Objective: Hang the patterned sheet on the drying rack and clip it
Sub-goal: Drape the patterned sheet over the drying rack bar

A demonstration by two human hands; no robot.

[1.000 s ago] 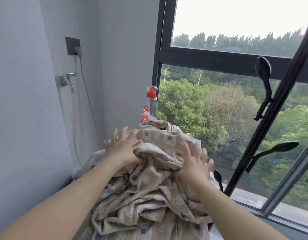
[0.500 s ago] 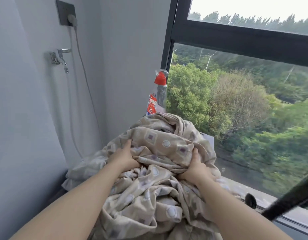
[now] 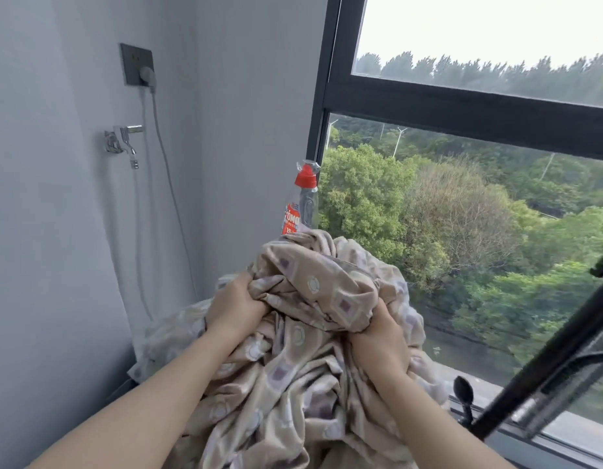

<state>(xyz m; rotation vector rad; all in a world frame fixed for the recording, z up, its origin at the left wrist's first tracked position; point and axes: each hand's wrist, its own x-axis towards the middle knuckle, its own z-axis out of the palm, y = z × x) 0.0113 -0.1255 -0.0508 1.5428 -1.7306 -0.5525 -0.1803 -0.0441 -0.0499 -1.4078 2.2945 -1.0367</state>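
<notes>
By the window (image 3: 462, 106), the sheet (image 3: 327, 292) sits bunched in a heap, not yet on the rack (image 3: 530, 362) at right. The left hand (image 3: 235, 306) and right hand (image 3: 377, 336) each clench a fold, likely gathering it. Next, lift it and find an edge.

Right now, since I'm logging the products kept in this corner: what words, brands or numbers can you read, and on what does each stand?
"OMO": large white letters on the red label of the spray bottle; a mark before them is unclear.
"15": white, lower on the same label, cut off below by the patterned sheet.
The label's small print is too blurred to read.
Wall socket and tap: no text to be seen.
</notes>
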